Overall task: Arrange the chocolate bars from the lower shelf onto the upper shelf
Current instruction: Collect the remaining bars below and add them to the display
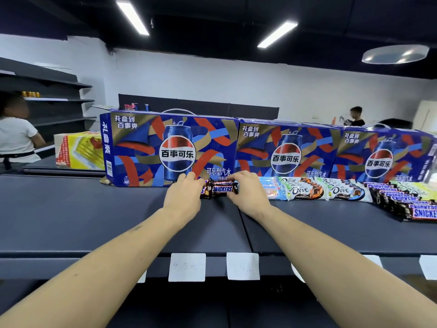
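A small stack of brown Snickers bars (221,189) sits on the dark upper shelf (94,214), against the blue Pepsi cartons. My left hand (183,197) grips the stack's left end and my right hand (248,190) grips its right end. To the right along the cartons lie light-blue bars (272,188), two rows of Dove bars (305,191) (346,191), and another row of Snickers bars (406,204) at the far right. The lower shelf is dark and mostly hidden below the shelf edge.
Three Pepsi cartons (170,147) line the back of the shelf. White price tags (186,267) (243,266) hang on the front edge. A yellow box (80,150) stands at left. A person stands at far left (16,138), another at far right (356,117).
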Tool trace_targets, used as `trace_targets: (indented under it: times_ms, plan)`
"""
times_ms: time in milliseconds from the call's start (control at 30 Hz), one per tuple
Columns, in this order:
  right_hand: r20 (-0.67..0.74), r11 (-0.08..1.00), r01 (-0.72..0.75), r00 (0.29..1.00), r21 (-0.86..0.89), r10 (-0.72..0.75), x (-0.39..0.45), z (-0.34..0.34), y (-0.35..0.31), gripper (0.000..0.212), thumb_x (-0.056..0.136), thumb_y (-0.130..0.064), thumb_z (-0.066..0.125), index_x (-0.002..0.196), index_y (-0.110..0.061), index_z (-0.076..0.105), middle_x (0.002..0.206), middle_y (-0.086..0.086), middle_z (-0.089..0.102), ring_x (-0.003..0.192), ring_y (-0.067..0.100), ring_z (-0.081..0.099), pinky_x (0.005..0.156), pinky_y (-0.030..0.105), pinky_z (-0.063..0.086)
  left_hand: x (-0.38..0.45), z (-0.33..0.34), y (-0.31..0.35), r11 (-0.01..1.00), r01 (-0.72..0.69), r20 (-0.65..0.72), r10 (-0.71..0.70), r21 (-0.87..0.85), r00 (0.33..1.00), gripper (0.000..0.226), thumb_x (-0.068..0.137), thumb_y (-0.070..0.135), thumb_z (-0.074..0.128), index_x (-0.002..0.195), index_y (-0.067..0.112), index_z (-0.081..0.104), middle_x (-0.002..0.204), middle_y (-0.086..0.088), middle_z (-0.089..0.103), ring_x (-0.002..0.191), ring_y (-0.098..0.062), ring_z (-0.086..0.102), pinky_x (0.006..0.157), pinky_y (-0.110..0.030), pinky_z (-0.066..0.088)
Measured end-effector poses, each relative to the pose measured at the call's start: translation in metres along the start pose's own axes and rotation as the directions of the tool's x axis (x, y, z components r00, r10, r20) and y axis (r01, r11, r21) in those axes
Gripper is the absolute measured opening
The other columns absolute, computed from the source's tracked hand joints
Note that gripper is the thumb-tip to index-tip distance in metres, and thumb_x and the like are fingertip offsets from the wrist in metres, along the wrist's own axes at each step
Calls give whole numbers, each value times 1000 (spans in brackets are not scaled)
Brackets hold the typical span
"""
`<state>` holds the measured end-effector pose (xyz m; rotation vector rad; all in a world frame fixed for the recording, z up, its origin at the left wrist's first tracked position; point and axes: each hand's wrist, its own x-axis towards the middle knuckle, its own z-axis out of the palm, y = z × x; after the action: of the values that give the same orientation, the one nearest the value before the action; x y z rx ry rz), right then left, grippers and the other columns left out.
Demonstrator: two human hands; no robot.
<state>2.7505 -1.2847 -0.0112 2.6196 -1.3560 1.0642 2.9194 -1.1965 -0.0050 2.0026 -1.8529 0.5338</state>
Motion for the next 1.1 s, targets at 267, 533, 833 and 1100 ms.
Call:
trace_targets:
  times_ms: [267,533,833,1100]
  plan:
    - [57,997,-67,996,35,65,-26,-6,-9,29,86,-29,63,112,-17,69,105,6,68,103,25,57,90,36,47,-17,-10,16,1000,-18,-2,18,-21,1000,32,91,31,54,120,18,56,114,-5,53,106,-25,50,80,-36,46]
    - [161,997,-73,985,39,66,-66,-38,-4,31,91,-39,56,107,-15,68,104,2,64,103,24,57,87,37,48,-49,-33,49,999,6,83,-10,51,997,42,94,42,47,128,18,53,123,-8,54,116,-29,49,93,-40,42]
    - [139,999,28,990,47,-34,-169,-99,30,47,95,-44,49,135,-20,58,142,0,54,137,19,40,112,40,36,-125,-50,152,998,16,10,-16,63,1000,42,95,45,40,127,21,53,123,-6,56,117,-27,50,99,-40,38]
    - [138,989,72,986,127,-89,-296,-138,60,41,97,-30,53,138,-22,55,143,-4,52,137,14,38,112,24,27,-218,-32,240,1000,-9,63,7,30,998,47,94,46,42,133,21,49,130,-4,52,126,-24,43,106,-39,34]
